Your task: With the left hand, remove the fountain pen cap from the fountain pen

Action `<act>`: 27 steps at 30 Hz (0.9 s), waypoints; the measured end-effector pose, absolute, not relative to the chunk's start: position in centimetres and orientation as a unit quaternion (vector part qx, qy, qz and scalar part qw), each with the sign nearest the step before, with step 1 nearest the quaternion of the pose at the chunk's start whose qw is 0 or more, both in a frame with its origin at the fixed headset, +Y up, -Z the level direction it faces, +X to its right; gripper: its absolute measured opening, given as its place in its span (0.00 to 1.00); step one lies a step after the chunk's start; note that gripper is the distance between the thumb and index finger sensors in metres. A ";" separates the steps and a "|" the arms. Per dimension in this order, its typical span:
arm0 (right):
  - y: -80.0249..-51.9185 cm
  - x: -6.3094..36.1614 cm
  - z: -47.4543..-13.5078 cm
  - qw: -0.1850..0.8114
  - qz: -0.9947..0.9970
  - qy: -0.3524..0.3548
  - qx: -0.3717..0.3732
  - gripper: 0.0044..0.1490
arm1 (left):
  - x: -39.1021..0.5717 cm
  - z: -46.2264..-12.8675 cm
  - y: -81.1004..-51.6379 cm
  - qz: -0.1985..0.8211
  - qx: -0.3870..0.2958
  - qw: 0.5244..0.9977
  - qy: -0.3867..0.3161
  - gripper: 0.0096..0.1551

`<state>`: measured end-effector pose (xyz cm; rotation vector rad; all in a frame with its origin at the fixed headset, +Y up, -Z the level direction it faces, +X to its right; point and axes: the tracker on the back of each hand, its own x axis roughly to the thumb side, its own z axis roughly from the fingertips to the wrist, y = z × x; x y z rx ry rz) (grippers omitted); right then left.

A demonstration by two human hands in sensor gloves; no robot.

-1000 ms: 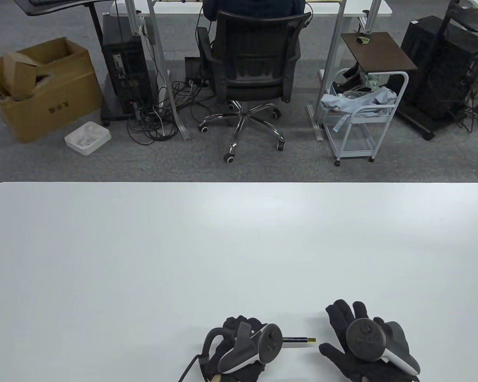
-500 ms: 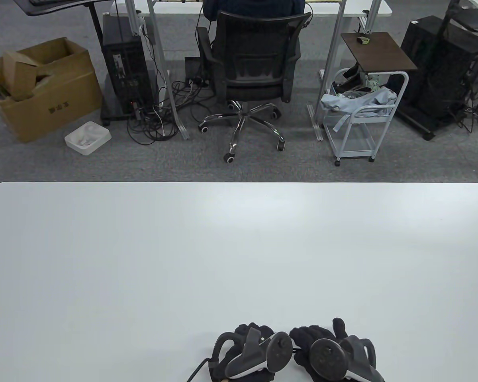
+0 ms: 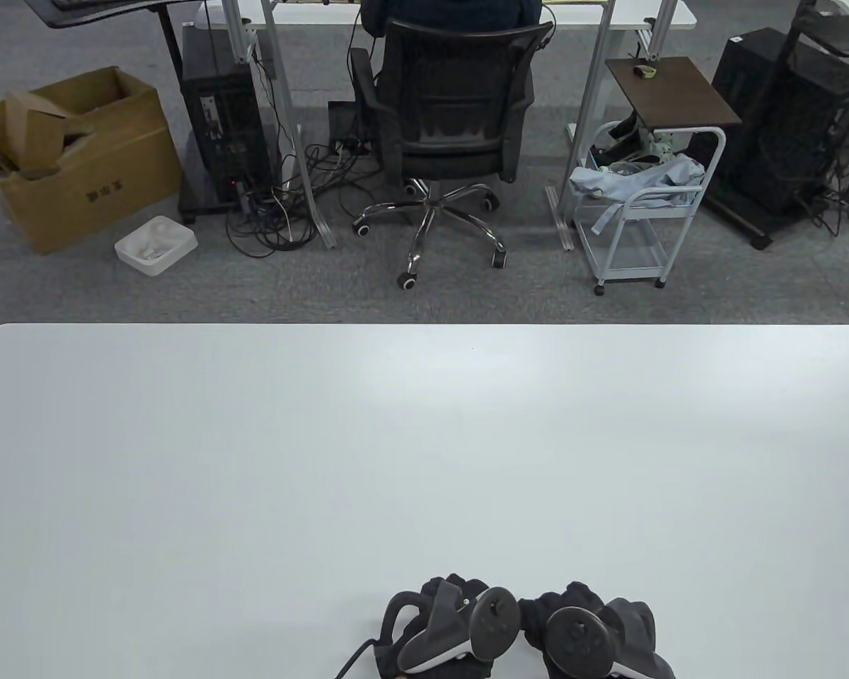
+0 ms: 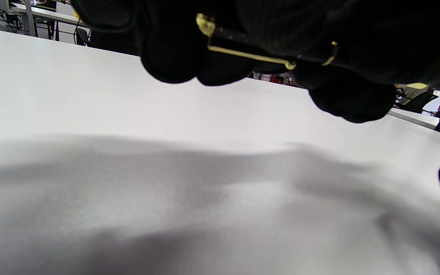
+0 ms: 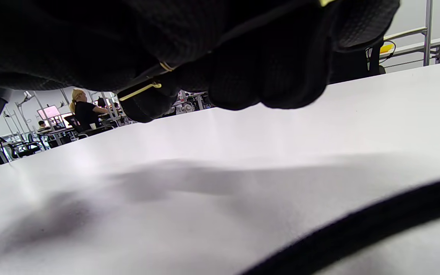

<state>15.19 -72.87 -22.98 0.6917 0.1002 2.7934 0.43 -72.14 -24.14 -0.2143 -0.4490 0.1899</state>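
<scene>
Fountain pen (image 4: 311,57) is off the bench (image 3: 424,438) and held between both gloved hands at the near edge; in the table view it is hidden beneath them. One second earlier the pen's barrel projected from the left hand toward the right hand, which lay flat and spread on the bench, well apart. Half a second ago the right hand had come across to meet the left, and now the two sit touching, side by side.

Left hand (image 3: 444,628): grip clenched around the fountain pen cap (image 4: 243,40); the left wrist view shows the gold clip and the cap's gold top lying against the curled fingers (image 4: 174,57).

Right hand (image 3: 594,633): grip clenched on the barrel; the right wrist view shows the dark shaft with a gold band and the clip (image 5: 140,90) emerging from its fingers (image 5: 273,72).

Assessment: the closing of the hands indicates both ends are now secured, so the pull can begin. A gold ring sits where the cap meets the barrel, with no gap visible; the cap appears still seated. Separation is judged not yet done.
</scene>
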 end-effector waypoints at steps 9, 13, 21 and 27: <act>-71.9 14.9 -22.7 0.107 0.961 0.000 0.253 0.28 | -0.4 -24.4 -71.6 0.131 -0.108 0.960 -0.224 0.24; -71.8 14.9 -22.7 0.108 0.961 0.008 0.254 0.28 | -0.4 -24.5 -71.6 0.135 -0.114 0.959 -0.223 0.24; -71.1 19.0 -23.5 0.103 0.973 -0.029 0.202 0.28 | -3.7 -26.7 -70.0 -0.019 -0.019 0.986 -0.162 0.23; -70.5 21.4 -24.0 0.145 0.973 -0.047 0.171 0.28 | -7.3 -30.8 -67.9 0.085 -0.021 0.994 -0.062 0.22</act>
